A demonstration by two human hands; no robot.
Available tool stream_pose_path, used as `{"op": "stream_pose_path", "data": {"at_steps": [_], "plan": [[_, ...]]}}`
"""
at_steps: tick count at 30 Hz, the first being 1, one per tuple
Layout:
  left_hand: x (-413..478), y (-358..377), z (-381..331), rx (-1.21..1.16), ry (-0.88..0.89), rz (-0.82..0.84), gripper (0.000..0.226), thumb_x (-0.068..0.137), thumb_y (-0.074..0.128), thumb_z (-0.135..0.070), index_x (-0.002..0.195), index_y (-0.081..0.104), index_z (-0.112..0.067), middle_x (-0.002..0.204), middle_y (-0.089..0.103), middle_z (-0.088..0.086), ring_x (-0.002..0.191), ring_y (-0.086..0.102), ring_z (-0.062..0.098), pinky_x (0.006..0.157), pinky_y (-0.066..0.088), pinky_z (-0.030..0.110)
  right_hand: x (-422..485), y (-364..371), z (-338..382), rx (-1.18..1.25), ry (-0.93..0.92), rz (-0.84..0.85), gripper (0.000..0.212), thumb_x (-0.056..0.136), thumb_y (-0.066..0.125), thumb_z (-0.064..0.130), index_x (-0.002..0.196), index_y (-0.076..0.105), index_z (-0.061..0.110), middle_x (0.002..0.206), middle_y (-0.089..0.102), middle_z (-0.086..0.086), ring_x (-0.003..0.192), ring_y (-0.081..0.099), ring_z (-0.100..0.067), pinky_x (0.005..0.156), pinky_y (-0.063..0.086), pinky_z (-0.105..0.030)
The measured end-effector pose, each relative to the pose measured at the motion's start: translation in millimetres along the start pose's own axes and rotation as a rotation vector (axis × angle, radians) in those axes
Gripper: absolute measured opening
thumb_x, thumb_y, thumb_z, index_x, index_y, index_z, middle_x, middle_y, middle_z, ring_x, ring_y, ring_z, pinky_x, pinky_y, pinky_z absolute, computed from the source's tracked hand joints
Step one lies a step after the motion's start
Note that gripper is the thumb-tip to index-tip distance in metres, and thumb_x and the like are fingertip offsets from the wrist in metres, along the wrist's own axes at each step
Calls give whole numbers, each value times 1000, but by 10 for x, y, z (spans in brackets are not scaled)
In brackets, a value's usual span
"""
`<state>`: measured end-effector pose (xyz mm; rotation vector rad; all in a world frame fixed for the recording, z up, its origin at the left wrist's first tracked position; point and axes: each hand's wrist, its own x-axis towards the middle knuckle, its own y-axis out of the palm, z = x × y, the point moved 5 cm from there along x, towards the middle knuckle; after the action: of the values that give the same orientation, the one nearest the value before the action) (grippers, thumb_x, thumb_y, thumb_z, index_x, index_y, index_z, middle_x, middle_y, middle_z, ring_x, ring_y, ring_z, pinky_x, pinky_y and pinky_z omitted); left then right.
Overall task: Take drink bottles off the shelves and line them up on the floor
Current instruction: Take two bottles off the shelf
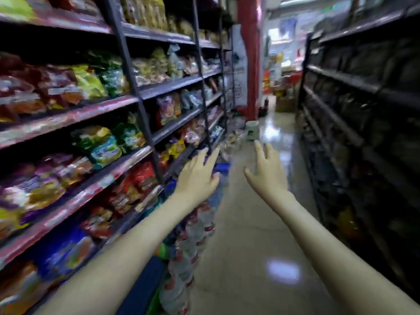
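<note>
Drink bottles (pixel 193 242) with red caps stood in a blurred row on the floor (pixel 250 235), tight against the foot of the left shelves (pixel 75 119) and running from the near edge toward the far end of the aisle. I judge they were set there so the walkway to their right was left free. The left hand (pixel 198 176) reached forward above the far end of that row, and the right hand (pixel 268 171) hung level with it over bare floor, the two apart. On both, the fingers (pixel 214 153) were spread and nearly straight, gripping nothing, which reads as a reach between bottles rather than a carry. The left shelves in view held snack bags (pixel 97 142), not drinks, so I could not tell where the next bottle sat — the dark shelving on the right (pixel 354 133) was too dim to read. A blue object (pixel 223 168) lay just beyond the left hand, and a pale stool (pixel 251 129) stood far down the aisle.
</note>
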<state>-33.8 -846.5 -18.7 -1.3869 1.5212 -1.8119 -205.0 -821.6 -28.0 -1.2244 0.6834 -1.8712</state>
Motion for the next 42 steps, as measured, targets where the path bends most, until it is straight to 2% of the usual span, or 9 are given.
{"op": "stream_pose_path", "data": {"at_steps": [8, 11, 15, 18, 24, 31, 34, 39, 42], "plan": [[2149, 1400, -924, -296, 353, 51, 62, 94, 51, -30, 150, 26, -17, 151, 30, 11, 133, 36, 31, 100, 38, 40, 1144, 237, -1777, -334, 406, -99, 65, 91, 52, 23, 147, 25, 6, 144, 32, -16, 126, 36, -35, 88, 42, -43], [2791, 1916, -1338, -391, 436, 49, 62, 94, 52, -30, 149, 27, -16, 151, 31, 11, 134, 34, 30, 101, 37, 39, 1574, 379, -2401, -394, 489, -111, 64, 91, 50, 23, 147, 23, 5, 144, 33, -17, 125, 37, -35, 90, 41, -43], [3795, 2656, -1821, -487, 534, 136, 59, 97, 47, -32, 150, 24, -19, 155, 25, 6, 139, 29, 25, 99, 40, 37, 2300, 566, -3274, -445, 582, -128, 63, 93, 49, 22, 147, 23, 5, 144, 34, -16, 127, 37, -34, 92, 41, -42], [4594, 3043, -1969, -488, 594, 161, 60, 97, 47, -33, 151, 24, -19, 154, 26, 8, 138, 30, 26, 98, 42, 38, 2913, 753, -3766, -465, 611, -118, 61, 94, 48, 22, 147, 23, 5, 142, 36, -16, 127, 38, -34, 93, 41, -42], [6360, 3795, -1890, -535, 574, 186, 62, 98, 46, -35, 152, 20, -21, 156, 21, 5, 141, 24, 24, 101, 41, 39, 4482, 1312, -4492, -468, 579, -124, 60, 96, 47, 26, 148, 24, 5, 144, 35, -15, 128, 37, -33, 95, 40, -42], [8689, 4733, -1691, -569, 637, 168, 60, 98, 45, -36, 151, 21, -22, 156, 22, 5, 140, 27, 25, 102, 42, 39, 6568, 1981, -5412, -459, 606, -218, 58, 95, 49, 24, 146, 28, 5, 142, 38, -16, 127, 39, -33, 95, 43, -41], [9714, 4983, -1783, -596, 679, 160, 59, 99, 44, -37, 151, 21, -23, 155, 23, 3, 139, 30, 24, 99, 45, 37, 7426, 2107, -5795, -453, 622, -239, 59, 95, 49, 23, 147, 27, 5, 144, 37, -15, 128, 38, -33, 96, 42, -41], [11026, 5533, -2060, -667, 728, 195, 60, 99, 43, -38, 151, 19, -24, 156, 20, 1, 141, 25, 19, 99, 37, 31, 8583, 2301, -6527, -464, 635, -303, 60, 95, 51, 23, 147, 27, 7, 143, 38, -14, 129, 37, -32, 99, 41, -41], [11793, 6005, -2185, -677, 762, 187, 60, 98, 43, -39, 151, 18, -26, 157, 18, -1, 141, 24, 19, 101, 39, 32, 9284, 2514, -7077, -471, 647, -370, 62, 94, 53, 23, 148, 25, 7, 143, 38, -13, 128, 39, -31, 99, 41, -40]]}}
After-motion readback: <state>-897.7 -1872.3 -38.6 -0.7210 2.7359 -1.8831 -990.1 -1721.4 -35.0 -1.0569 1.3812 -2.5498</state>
